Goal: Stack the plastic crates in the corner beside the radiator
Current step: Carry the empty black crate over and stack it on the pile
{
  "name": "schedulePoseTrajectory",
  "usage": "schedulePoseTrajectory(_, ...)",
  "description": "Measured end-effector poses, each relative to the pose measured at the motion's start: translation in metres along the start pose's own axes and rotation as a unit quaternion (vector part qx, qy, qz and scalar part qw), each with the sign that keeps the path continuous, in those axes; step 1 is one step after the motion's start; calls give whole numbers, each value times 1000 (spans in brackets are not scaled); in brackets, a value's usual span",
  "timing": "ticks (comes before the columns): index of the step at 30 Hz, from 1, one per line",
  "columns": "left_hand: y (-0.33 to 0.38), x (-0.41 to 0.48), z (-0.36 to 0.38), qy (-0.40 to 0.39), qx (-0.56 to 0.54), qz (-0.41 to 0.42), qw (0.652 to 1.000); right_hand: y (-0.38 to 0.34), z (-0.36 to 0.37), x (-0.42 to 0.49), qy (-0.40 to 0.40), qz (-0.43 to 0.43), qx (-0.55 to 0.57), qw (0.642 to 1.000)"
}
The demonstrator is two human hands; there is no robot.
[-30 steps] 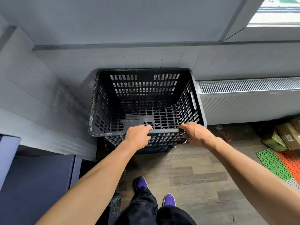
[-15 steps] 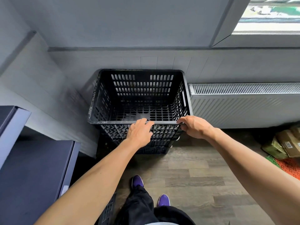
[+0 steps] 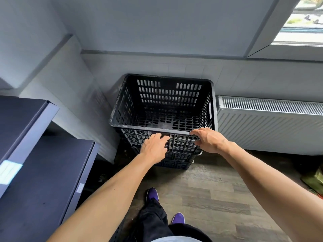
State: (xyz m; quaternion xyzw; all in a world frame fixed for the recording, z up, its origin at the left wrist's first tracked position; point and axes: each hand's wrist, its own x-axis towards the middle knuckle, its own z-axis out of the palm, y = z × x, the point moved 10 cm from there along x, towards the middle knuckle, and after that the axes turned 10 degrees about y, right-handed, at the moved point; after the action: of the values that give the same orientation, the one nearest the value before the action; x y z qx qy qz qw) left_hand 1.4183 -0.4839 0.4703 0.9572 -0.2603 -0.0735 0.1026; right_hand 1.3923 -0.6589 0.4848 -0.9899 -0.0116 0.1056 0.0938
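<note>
A dark cabinet stands at left, the left hand lies flat and open on the near wall of the black plastic crate stacked in the far corner, the right hand grips its near rim, touching the radiator; since earlier the left hand has slipped off the rim.

The black slotted plastic crate sits atop another crate in the wall corner, just left of the white ribbed radiator, with a dark flat-topped cabinet further left.
</note>
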Motion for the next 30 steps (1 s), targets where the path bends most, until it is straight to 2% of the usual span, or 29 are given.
schedulePoseTrajectory(15,-56,-4,-13,21,-15,-73,997,-45,24,35,22,-40,-26,999)
schedulePoseTrajectory(19,-76,13,-11,11,21,-56,998,-48,37,47,-10,-12,-26,1000)
schedulePoseTrajectory(24,-97,36,0,-54,36,-16,998,-48,60,60,-63,36,-29,997)
schedulePoseTrajectory(30,-105,52,21,-85,20,4,996,-44,67,76,-22,83,-25,996)
